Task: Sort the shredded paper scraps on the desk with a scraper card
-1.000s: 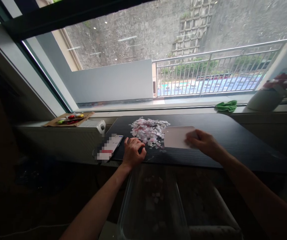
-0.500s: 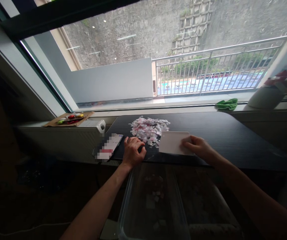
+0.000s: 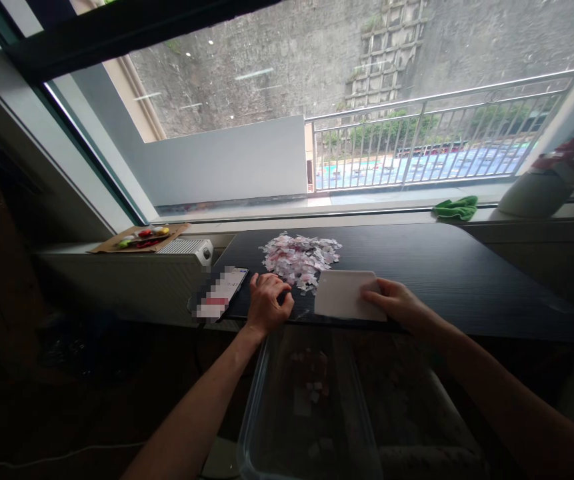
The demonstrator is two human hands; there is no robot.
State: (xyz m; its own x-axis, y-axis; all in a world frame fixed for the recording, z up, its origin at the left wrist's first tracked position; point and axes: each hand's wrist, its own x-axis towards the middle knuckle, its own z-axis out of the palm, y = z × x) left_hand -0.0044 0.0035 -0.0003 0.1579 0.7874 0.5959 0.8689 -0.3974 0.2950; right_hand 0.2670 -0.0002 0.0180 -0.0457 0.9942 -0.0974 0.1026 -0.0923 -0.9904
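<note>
A heap of small torn paper scraps (image 3: 299, 257), white with pink patches, lies on the black tabletop (image 3: 417, 267). My right hand (image 3: 397, 301) grips a flat white card (image 3: 341, 293) by its right edge, thumb on top. The card is tilted at the heap's lower right side, close to the table's near edge. My left hand (image 3: 268, 300) rests at the heap's lower left, fingers loosely curved, with a gap between thumb and forefinger and nothing visible between them. Below the table edge stands a clear plastic bin (image 3: 251, 413) with a few pale scraps inside.
A phone (image 3: 221, 293), partly blurred out, lies left of my left hand. A radiator (image 3: 131, 287) with brown cardboard (image 3: 109, 241) on top stands farther left. On the windowsill are a green cloth (image 3: 455, 208) and a white pot (image 3: 534, 193).
The white card in my right hand has come slightly toward me and left, toward the table's near edge. My left hand and the paper heap look nearly the same.
</note>
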